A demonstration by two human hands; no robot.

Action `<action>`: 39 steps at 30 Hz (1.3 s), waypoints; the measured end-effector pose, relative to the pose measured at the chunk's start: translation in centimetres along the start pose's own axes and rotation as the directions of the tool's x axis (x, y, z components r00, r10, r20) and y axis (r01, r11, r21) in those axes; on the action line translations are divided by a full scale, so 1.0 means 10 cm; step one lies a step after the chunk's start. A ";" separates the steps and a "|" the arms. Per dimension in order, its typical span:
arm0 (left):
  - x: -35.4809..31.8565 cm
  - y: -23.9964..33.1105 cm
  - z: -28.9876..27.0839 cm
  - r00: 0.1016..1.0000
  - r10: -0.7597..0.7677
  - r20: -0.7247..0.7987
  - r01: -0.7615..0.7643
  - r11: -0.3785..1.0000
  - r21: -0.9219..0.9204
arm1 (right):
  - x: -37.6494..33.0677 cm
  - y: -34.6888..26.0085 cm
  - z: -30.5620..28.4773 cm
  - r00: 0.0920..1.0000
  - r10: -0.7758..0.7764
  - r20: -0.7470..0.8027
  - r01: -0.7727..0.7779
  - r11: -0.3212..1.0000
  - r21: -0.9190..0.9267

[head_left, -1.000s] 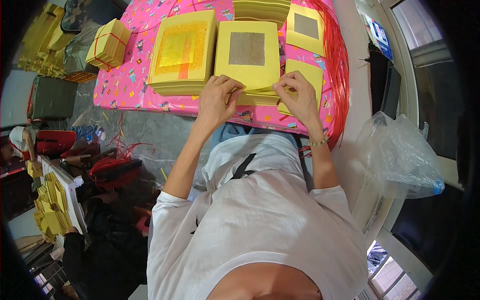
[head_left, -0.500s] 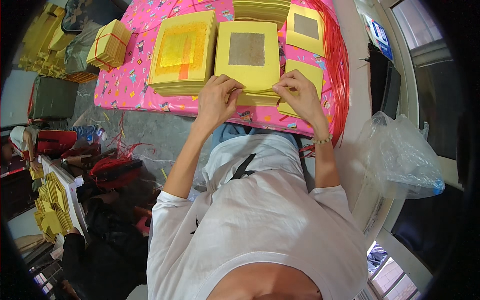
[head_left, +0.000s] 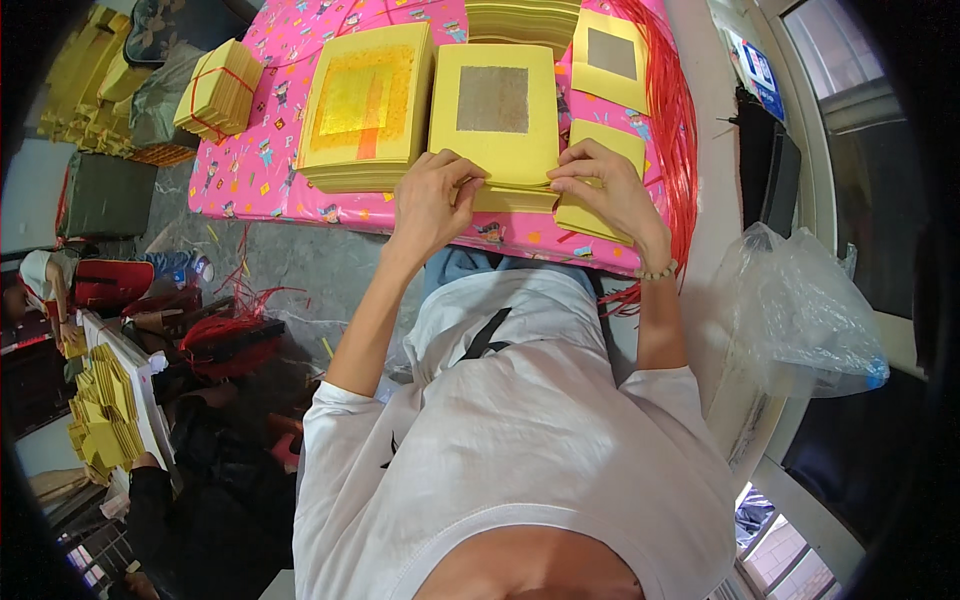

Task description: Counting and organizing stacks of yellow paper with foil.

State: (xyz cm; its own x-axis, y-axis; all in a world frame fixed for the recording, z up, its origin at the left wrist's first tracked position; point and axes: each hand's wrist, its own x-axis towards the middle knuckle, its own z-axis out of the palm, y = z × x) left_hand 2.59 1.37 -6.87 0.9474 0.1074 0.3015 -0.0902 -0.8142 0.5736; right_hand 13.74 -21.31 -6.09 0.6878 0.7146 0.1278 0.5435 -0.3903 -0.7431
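A stack of yellow paper sheets [head_left: 495, 160] with a silver-grey square on its top sheet lies straight ahead of me on the table. At its near edge, toward the left, my left hand [head_left: 432, 202] is closed in a pinch on the paper. My right hand [head_left: 612, 192] grips the near right corner between thumb and fingers. Just left of it stands a thicker stack of yellow paper [head_left: 312, 165] with a gold square and an orange stripe. Smaller yellow sheets [head_left: 610, 140] lie to the right, partly under my right hand.
A pink patterned cloth [head_left: 290, 205] covers the table. Long red strips [head_left: 675, 110] hang over its right side. A tied yellow paper bundle [head_left: 218, 90] sits at the far left. Beside the window hangs a clear plastic bag [head_left: 800, 310]. Another person's dark sleeve [head_left: 150, 510] shows at lower left.
My right hand has shifted slightly to the right at the stack's corner, its forearm swinging outward. The top sheet's near edge lies flatter. My left hand has barely moved.
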 end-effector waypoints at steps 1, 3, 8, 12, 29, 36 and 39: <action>0.00 0.00 0.00 1.000 -0.002 0.003 0.002 1.000 -0.002 | 0.00 0.00 0.00 1.000 -0.028 -0.007 0.028 0.999 -0.027; 0.00 -0.02 0.00 1.000 0.005 0.015 -0.005 1.000 0.007 | 0.00 -0.02 0.00 0.998 -0.058 -0.013 0.058 0.997 -0.054; 0.04 0.05 -0.04 0.992 0.117 0.039 -0.119 0.992 0.049 | 0.00 -0.06 0.01 0.995 -0.099 -0.010 0.097 0.988 -0.124; 0.08 0.08 0.05 0.991 0.129 0.034 -0.133 0.975 0.180 | 0.03 -0.10 0.00 0.993 -0.115 -0.017 0.111 0.979 -0.169; 0.07 0.05 0.07 0.989 0.144 -0.040 -0.130 0.962 0.242 | 0.42 0.05 0.09 0.842 0.536 0.062 -0.473 0.678 0.563; 0.02 0.07 0.05 0.986 0.166 0.015 -0.165 0.961 0.223 | 0.64 0.25 0.25 0.857 0.514 -0.007 -0.436 0.734 0.520; 0.00 0.10 0.01 0.980 0.200 0.011 -0.198 0.958 0.206 | 0.59 0.29 0.39 0.909 0.338 -0.243 -0.222 0.887 0.404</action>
State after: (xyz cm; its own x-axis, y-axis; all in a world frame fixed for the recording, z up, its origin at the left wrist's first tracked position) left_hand 2.56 0.46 -6.35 0.9136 -0.0640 0.4016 -0.2109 -0.9189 0.3334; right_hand 17.51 -15.93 -10.06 0.9258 0.3771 0.0243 0.1353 -0.2707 -0.9531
